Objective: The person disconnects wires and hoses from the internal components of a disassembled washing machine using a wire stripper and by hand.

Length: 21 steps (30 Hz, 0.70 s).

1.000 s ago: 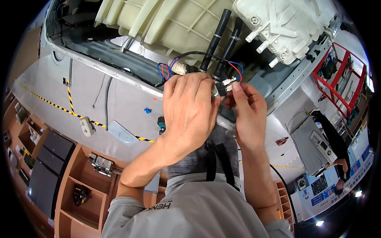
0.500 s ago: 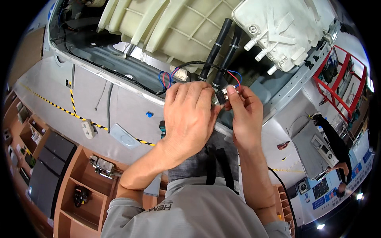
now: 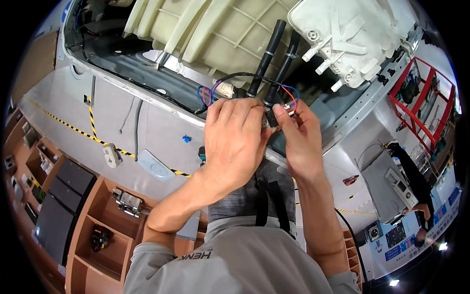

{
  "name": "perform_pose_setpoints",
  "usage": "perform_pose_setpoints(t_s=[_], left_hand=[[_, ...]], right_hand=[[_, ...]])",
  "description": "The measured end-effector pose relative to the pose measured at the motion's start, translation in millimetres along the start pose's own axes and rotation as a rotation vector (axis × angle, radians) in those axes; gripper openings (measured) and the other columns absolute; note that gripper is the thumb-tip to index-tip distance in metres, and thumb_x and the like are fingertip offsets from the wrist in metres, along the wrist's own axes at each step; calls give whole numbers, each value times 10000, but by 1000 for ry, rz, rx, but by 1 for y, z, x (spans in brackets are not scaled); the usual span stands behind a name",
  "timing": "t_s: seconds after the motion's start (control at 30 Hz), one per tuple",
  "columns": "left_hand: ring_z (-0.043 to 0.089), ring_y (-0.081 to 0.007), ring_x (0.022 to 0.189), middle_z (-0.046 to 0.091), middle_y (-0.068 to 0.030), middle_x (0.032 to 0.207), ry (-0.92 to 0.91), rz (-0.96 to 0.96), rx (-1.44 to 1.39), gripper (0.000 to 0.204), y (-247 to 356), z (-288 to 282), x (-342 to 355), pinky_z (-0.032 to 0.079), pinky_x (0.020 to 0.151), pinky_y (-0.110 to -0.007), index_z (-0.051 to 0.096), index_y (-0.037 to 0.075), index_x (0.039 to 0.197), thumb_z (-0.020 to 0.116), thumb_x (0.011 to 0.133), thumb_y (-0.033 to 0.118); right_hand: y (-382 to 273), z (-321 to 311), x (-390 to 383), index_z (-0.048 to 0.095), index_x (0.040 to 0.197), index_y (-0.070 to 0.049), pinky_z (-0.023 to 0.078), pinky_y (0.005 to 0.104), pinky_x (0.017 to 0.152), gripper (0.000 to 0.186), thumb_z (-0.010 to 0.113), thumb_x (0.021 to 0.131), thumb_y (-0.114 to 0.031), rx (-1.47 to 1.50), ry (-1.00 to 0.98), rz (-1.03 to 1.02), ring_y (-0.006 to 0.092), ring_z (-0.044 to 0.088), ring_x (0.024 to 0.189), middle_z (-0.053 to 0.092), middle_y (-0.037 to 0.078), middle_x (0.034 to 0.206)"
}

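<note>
My left hand [image 3: 235, 139] is curled over a small black part [image 3: 271, 117] at the rim of the metal housing [image 3: 142, 88], its fingertips hidden. My right hand [image 3: 298, 134] pinches at this part and its white wire connectors [image 3: 289, 108], thumb on top. Red and blue wires [image 3: 289, 92] run from the connectors into a dark loom [image 3: 245, 75] that arches over two black hoses [image 3: 267, 54]. Behind them lie a cream ribbed plastic tub [image 3: 220, 34] and a white moulded plastic unit [image 3: 350, 44].
A red metal frame [image 3: 411, 108] and another person [image 3: 416, 181] beside a grey appliance [image 3: 382, 181] are at the right. Wooden shelving [image 3: 103, 259] is at the lower left. Yellow-black floor tape [image 3: 68, 127], a white socket block [image 3: 111, 156] and a small blue piece [image 3: 186, 139] lie on the floor.
My right thumb has moved left over the connectors and black part, and the hand sits slightly further left. My left hand stays curled in much the same place.
</note>
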<state>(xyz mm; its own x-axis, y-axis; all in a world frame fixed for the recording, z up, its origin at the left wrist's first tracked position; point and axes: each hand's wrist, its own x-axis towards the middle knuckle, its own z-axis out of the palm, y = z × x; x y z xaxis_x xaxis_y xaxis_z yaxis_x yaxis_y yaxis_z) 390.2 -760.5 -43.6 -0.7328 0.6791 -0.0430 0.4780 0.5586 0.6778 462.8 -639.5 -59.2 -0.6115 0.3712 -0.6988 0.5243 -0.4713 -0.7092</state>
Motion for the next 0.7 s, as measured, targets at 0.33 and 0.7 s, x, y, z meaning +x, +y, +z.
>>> perform_pose_setpoints(t_s=[0.33, 0.7], left_hand=[[533, -313, 1079, 601, -99, 1079, -4, -59, 132, 393, 7, -4, -5, 359, 925, -459, 629, 27, 1031, 787, 700, 167], [465, -356, 1160, 526, -149, 1241, 372, -273, 57, 346, 5, -14, -65, 334, 995, -475, 656, 28, 1024, 793, 723, 130]], right_hand=[[-36, -14, -4, 590, 1135, 16, 472, 270, 819, 248, 607, 960, -159, -419, 262, -376, 160, 571, 939, 561, 94, 1092], [-58, 38, 23, 699, 890, 2, 485, 347, 681, 139, 706, 823, -120, -827, -211, -467, 272, 618, 733, 639, 116, 838]])
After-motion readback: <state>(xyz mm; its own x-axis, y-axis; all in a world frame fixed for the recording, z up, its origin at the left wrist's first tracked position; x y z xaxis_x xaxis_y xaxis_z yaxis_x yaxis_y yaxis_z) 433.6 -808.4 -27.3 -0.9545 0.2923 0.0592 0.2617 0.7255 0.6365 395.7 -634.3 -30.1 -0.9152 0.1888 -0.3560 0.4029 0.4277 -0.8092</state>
